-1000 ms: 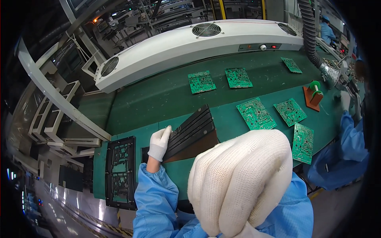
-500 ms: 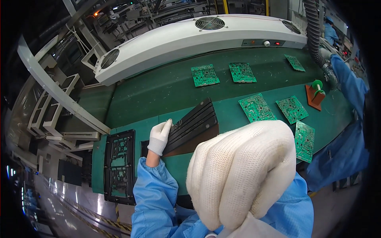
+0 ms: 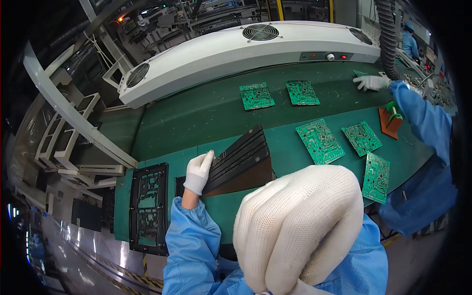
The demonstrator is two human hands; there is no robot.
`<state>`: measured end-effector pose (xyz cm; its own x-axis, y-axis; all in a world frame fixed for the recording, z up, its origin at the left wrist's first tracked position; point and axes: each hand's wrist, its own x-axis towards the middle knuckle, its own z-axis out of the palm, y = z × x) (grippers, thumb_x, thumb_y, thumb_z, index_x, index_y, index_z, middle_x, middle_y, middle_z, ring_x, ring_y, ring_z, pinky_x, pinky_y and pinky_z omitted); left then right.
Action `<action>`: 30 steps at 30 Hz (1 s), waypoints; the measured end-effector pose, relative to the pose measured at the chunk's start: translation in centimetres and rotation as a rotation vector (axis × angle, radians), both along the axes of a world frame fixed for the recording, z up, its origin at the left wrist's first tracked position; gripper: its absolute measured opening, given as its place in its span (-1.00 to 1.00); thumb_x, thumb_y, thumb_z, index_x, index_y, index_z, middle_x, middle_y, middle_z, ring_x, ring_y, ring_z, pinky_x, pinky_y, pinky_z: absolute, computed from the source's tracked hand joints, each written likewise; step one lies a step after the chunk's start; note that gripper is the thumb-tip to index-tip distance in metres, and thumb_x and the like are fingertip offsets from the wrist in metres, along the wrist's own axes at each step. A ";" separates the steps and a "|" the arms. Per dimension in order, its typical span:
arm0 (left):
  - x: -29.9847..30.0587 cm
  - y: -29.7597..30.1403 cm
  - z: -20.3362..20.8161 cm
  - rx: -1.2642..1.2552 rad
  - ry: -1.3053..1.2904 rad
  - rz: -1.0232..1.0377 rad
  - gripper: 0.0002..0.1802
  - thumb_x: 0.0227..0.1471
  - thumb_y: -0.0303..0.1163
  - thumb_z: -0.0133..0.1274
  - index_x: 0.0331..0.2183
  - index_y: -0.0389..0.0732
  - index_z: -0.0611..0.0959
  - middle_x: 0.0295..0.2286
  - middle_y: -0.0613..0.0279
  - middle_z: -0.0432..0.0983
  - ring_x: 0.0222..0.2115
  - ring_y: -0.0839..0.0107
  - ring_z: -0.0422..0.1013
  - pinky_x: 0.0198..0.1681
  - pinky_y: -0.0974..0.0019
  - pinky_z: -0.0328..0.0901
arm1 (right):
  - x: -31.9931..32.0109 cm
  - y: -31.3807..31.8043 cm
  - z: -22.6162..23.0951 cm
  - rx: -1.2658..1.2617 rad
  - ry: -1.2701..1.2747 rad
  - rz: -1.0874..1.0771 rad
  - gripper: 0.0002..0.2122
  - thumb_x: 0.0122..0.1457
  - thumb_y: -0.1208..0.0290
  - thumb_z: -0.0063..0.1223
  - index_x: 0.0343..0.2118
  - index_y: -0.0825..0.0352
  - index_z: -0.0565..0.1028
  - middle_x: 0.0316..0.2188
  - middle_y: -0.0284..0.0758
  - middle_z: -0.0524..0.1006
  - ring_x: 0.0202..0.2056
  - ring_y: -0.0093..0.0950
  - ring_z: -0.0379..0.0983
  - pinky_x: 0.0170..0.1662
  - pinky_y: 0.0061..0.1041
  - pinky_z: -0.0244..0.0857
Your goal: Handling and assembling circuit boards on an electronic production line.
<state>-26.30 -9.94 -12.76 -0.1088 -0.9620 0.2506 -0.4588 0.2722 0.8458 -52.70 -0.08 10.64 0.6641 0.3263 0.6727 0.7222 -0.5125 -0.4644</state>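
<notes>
My left hand point(image 3: 198, 173), in a white knit glove, closes on the left end of a black ridged block point(image 3: 241, 156) that stands tilted on a brown base point(image 3: 248, 178). Very large in front of the camera is my right hand point(image 3: 297, 223), also gloved, its fingers curled into a fist. Whatever it may hold is hidden. It covers part of the bench near the block. To its right lie green circuit boards: a larger one point(image 3: 320, 141), a smaller one point(image 3: 362, 137) and another at the bench edge point(image 3: 376, 178).
A black frame with cutouts point(image 3: 134, 209) lies at the left. Two boards, one point(image 3: 256, 96) beside another point(image 3: 303, 93), rest on the dark green belt point(image 3: 196, 115) under a white fan unit point(image 3: 216, 56). A green spool on a stand point(image 3: 391, 123) is near a co-worker's arm point(image 3: 423, 110).
A co-worker's gloved hand has reached in over the far-right board on the belt. My right fist has dropped slightly; my left hand keeps its place on the block.
</notes>
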 end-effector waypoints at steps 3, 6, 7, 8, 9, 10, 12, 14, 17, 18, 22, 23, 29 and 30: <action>-0.4 -0.4 -0.4 -0.007 0.030 -0.014 -0.54 0.18 -0.16 0.00 -0.49 -0.42 0.59 -0.68 0.22 0.37 -0.60 0.55 0.24 -0.50 0.36 0.17 | 0.4 1.3 -2.2 0.217 -0.107 -0.001 -0.82 0.07 0.53 0.15 -0.30 0.54 0.52 -0.33 -0.05 0.54 -0.33 -0.18 0.49 -0.18 -0.24 0.28; 0.5 -0.3 -0.7 0.082 -0.006 0.041 -0.53 0.18 -0.15 0.00 -0.49 -0.42 0.60 -0.68 0.21 0.39 -0.60 0.54 0.26 -0.50 0.36 0.18 | 1.3 1.0 -4.7 0.495 -0.227 0.017 -0.76 0.04 0.51 0.19 -0.28 0.60 0.52 -0.31 0.05 0.52 -0.35 -0.11 0.48 -0.30 -0.24 0.37; 0.3 -0.6 -0.8 0.079 -0.004 0.032 -0.53 0.18 -0.15 0.00 -0.49 -0.42 0.60 -0.68 0.21 0.39 -0.60 0.54 0.26 -0.50 0.36 0.18 | 1.1 1.1 -4.9 0.533 -0.255 0.019 -0.73 0.02 0.51 0.20 -0.27 0.62 0.51 -0.32 0.07 0.52 -0.38 -0.08 0.48 -0.34 -0.22 0.37; 0.0 -0.9 -1.2 0.039 0.016 0.003 -0.53 0.18 -0.15 0.00 -0.48 -0.42 0.60 -0.68 0.20 0.39 -0.60 0.53 0.26 -0.50 0.36 0.18 | 0.9 1.4 -5.2 0.614 -0.254 -0.032 -0.72 0.01 0.52 0.18 -0.27 0.65 0.50 -0.32 0.10 0.51 -0.43 -0.04 0.47 -0.41 -0.18 0.37; 0.2 -0.8 -1.1 0.005 0.030 -0.007 -0.53 0.18 -0.15 0.00 -0.48 -0.42 0.61 -0.68 0.19 0.40 -0.60 0.52 0.26 -0.49 0.36 0.18 | 0.7 0.1 -4.8 0.540 -0.209 -0.103 -0.76 0.03 0.54 0.16 -0.29 0.64 0.51 -0.30 0.09 0.52 -0.38 -0.07 0.49 -0.35 -0.23 0.39; 0.6 -0.5 -0.7 0.011 -0.008 0.008 -0.54 0.18 -0.15 -0.01 -0.47 -0.42 0.62 -0.66 0.16 0.43 -0.59 0.52 0.29 -0.48 0.36 0.20 | 0.0 -0.6 -4.2 0.448 -0.135 -0.326 -0.81 0.01 0.59 0.15 -0.31 0.59 0.53 -0.28 0.03 0.53 -0.34 -0.17 0.50 -0.30 -0.30 0.39; 0.0 0.1 -0.5 -0.090 0.124 -0.017 -0.55 0.19 -0.17 -0.01 -0.46 -0.43 0.62 -0.63 0.07 0.49 -0.55 0.49 0.38 -0.44 0.35 0.26 | 0.1 0.2 -4.2 0.459 -0.071 -0.846 -0.84 0.00 0.59 0.15 -0.31 0.45 0.55 -0.31 -0.18 0.56 -0.34 -0.37 0.50 -0.28 -0.44 0.37; -0.8 0.3 0.1 -0.150 0.020 -0.016 -0.55 0.19 -0.18 -0.02 -0.47 -0.44 0.60 -0.65 0.04 0.44 -0.59 0.47 0.32 -0.47 0.31 0.23 | 0.2 -2.2 -5.6 -0.133 -0.078 -1.323 -0.84 0.01 0.44 0.16 -0.36 0.38 0.52 -0.36 -0.22 0.52 -0.29 -0.27 0.46 -0.17 -0.36 0.32; 0.0 -0.2 -0.6 -0.090 -0.022 -0.014 -0.54 0.19 -0.17 -0.01 -0.50 -0.43 0.58 -0.68 0.11 0.38 -0.61 0.50 0.25 -0.50 0.31 0.18 | 1.6 -4.2 -8.5 -0.555 0.030 -1.677 -0.76 0.04 0.23 0.16 -0.40 0.32 0.50 -0.42 -0.24 0.49 -0.27 -0.26 0.45 -0.11 -0.31 0.28; 0.0 -0.3 -0.8 -0.072 0.003 -0.007 -0.54 0.19 -0.17 -0.01 -0.51 -0.42 0.57 -0.69 0.15 0.35 -0.61 0.51 0.24 -0.51 0.32 0.17 | 2.0 -4.8 -9.4 -0.554 0.030 -1.677 -0.76 0.04 0.23 0.16 -0.40 0.32 0.50 -0.42 -0.24 0.49 -0.27 -0.26 0.45 -0.11 -0.31 0.28; 0.1 -0.4 -1.1 -0.025 0.032 -0.002 -0.53 0.19 -0.15 -0.01 -0.52 -0.41 0.58 -0.69 0.22 0.33 -0.61 0.55 0.23 -0.52 0.36 0.15 | 3.1 -5.5 -10.4 -0.579 0.568 -1.687 -0.68 0.12 0.09 0.03 -0.40 0.30 0.51 -0.41 -0.24 0.50 -0.27 -0.28 0.47 -0.16 -0.32 0.30; 0.1 -0.4 -1.1 -0.011 0.039 0.001 -0.53 0.19 -0.15 -0.01 -0.52 -0.40 0.58 -0.69 0.25 0.33 -0.61 0.57 0.22 -0.52 0.37 0.14 | 3.3 -5.6 -10.4 -0.539 0.703 -1.655 -0.65 0.14 0.05 -0.01 -0.39 0.30 0.52 -0.41 -0.23 0.51 -0.27 -0.29 0.47 -0.18 -0.32 0.30; 0.1 -0.2 -0.4 0.011 0.047 -0.002 -0.54 0.19 -0.15 0.01 -0.51 -0.39 0.60 -0.68 0.32 0.35 -0.60 0.60 0.22 -0.52 0.41 0.14 | 3.3 -5.2 -9.9 -0.569 0.690 -1.681 -0.65 0.15 0.05 -0.03 -0.39 0.30 0.52 -0.43 -0.22 0.51 -0.28 -0.30 0.48 -0.21 -0.31 0.30; 0.1 -0.1 -0.4 0.026 0.057 0.000 -0.55 0.19 -0.15 0.02 -0.50 -0.39 0.60 -0.68 0.33 0.36 -0.59 0.61 0.23 -0.51 0.41 0.15 | 3.4 -5.3 -10.0 -0.567 0.689 -1.682 -0.65 0.15 0.05 -0.03 -0.39 0.30 0.52 -0.43 -0.22 0.51 -0.28 -0.30 0.48 -0.21 -0.31 0.30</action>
<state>-26.22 -10.07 -13.15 -0.0951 -0.9683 0.2312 -0.4099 0.2497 0.8773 -49.33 -5.38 0.62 0.5513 -0.7956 0.2510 -0.8269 -0.5611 0.0378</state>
